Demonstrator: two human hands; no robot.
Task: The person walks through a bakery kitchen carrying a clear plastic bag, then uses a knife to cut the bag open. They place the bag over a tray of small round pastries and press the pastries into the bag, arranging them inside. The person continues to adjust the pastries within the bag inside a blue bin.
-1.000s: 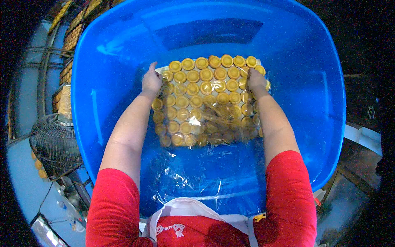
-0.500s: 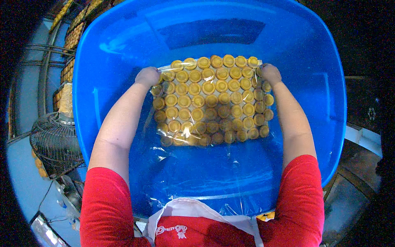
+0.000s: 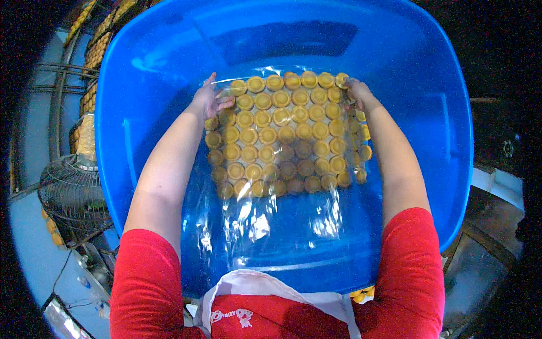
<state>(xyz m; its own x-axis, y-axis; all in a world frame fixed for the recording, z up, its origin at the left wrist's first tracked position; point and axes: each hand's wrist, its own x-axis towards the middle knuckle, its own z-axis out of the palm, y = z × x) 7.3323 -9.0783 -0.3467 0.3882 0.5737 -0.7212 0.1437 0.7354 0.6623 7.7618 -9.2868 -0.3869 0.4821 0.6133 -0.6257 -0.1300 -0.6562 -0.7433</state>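
Observation:
Rows of round golden pastries [image 3: 282, 116], each with a ring-like centre, lie on a pale layer at the bottom of a large blue tub [image 3: 152, 85]. Over them stretches a clear plastic sheet [image 3: 259, 226], with glossy creases running toward me. At the sheet's far left corner is my left hand [image 3: 212, 101], its fingers spread apart against the plastic. My right hand [image 3: 358, 95] rests at the far right corner of the rows, fingers apart and partly hidden, touching the film beside the end pastry. Both arms reach down into the tub.
A black wire-caged fan [image 3: 76, 189] stands outside the tub on the left. Racks of baked goods [image 3: 101, 51] rise behind it. More yellow pastries [image 3: 361, 294] peek out below the tub's near rim, by my right sleeve.
Both hands have loosened from closed grips at the plastic's far corners to spread fingers. The sheet has settled onto the pastries and shows more bright creases on the near side.

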